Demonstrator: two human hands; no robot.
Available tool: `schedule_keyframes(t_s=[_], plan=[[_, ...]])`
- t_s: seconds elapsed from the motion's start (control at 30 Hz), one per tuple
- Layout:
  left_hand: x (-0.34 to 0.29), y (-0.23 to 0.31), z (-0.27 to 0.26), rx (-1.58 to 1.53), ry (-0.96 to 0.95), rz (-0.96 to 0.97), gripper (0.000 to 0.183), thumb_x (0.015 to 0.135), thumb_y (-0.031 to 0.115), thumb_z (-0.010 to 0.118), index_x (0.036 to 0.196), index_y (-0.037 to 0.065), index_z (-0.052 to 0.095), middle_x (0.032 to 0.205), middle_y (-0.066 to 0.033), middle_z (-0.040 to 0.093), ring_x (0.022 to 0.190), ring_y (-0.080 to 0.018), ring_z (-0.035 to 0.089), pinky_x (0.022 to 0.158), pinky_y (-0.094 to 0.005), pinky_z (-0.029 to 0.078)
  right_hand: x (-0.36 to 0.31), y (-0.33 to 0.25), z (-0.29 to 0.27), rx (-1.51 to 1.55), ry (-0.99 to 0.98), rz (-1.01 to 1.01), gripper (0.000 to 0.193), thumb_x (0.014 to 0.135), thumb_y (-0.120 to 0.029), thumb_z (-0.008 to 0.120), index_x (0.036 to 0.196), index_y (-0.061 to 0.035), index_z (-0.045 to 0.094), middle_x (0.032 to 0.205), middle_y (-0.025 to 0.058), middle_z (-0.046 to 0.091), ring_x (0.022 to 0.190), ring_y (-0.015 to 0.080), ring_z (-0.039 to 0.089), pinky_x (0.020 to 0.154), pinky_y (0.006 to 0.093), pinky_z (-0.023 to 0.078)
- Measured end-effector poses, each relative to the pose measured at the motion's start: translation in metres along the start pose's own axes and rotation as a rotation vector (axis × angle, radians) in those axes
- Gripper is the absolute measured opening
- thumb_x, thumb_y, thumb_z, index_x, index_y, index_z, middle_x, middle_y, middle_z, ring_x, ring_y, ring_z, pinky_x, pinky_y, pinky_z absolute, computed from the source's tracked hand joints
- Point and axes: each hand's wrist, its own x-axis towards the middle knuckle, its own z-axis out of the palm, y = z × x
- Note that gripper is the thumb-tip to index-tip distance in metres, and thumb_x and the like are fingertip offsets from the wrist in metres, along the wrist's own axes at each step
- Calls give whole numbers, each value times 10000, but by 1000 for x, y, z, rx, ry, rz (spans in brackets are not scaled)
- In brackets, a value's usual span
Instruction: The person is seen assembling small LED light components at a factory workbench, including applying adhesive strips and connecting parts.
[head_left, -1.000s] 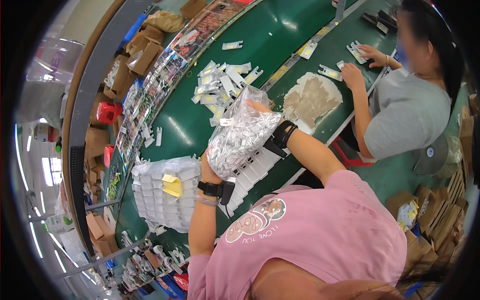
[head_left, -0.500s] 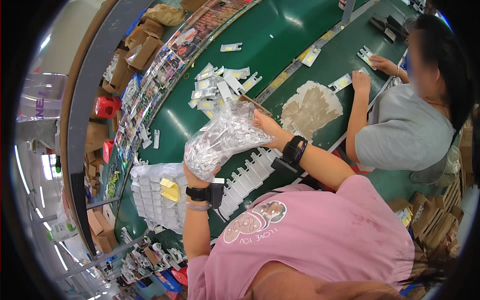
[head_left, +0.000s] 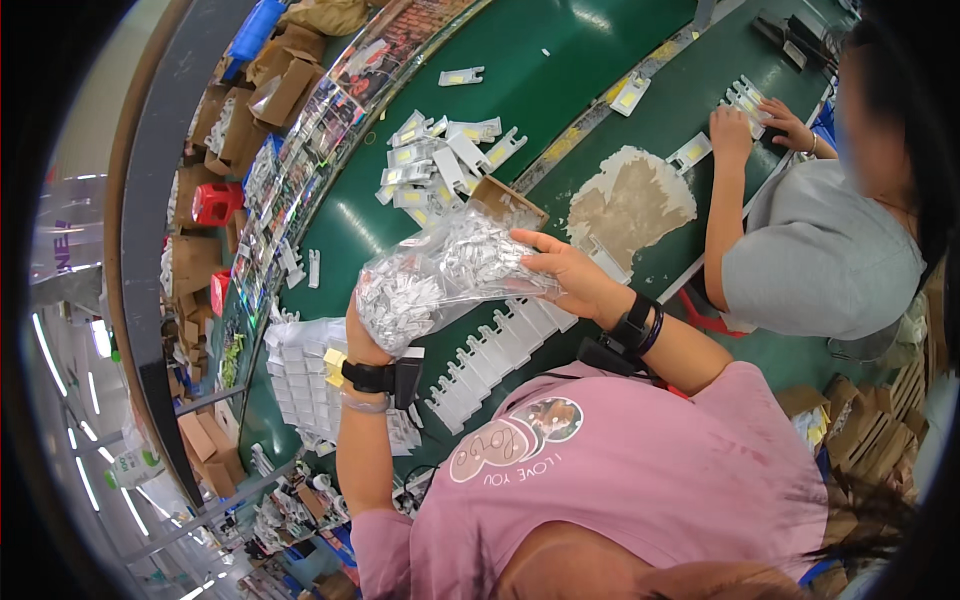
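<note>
A clear plastic bag full of small white pieces hangs between my hands above the green table. My left hand cups its left end from beneath, fingers mostly hidden behind the plastic. At the right end my right hand grips the bag, index and middle fingers lying over its top. Just beyond the bag is a small open cardboard box, partly covered by it. Below the bag, a slanting row of white plastic housings lies on the table.
White housings with yellow panels are heaped beyond the bag. Stacked white parts stand left of my left wrist. At the right, a co-worker in a grey shirt handles similar pieces. A raised strip divides the green surface.
Both hands have spread slightly apart, stretching the bag wider. My right hand has shifted right and down, and more of the cardboard box shows. The co-worker's hands have moved closer together.
</note>
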Motion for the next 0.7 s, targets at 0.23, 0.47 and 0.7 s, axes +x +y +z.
schedule_keyframes(t_s=[0.23, 0.47, 0.7], plan=[[15, -12, -9, -1581, -106, -311, 543, 1015, 354, 295, 1384, -36, 380, 1386, -213, 461, 1252, -366, 478, 1065, -500, 381, -23, -4, 5, -91, 10, -63, 510, 915, 10, 492, 1406, 3, 356, 1321, 121, 495, 1130, 181, 553, 1003, 358, 476], [24, -24, -3, -1433, 9, -417, 545, 1010, 366, 308, 1391, -15, 392, 1392, -203, 462, 1243, -363, 486, 1057, -516, 381, -6, -2, -18, -185, -2, -137, 477, 905, -2, 538, 1365, 23, 414, 1260, 107, 538, 1074, 155, 574, 928, 313, 517], [28, -28, -8, -1509, 18, -319, 491, 1007, 332, 335, 1325, -17, 468, 1307, -188, 542, 1156, -335, 559, 995, -483, 452, 0, -14, -15, -211, -19, -220, 434, 896, 12, 538, 1322, 29, 459, 1218, 116, 565, 1033, 161, 599, 930, 322, 524]])
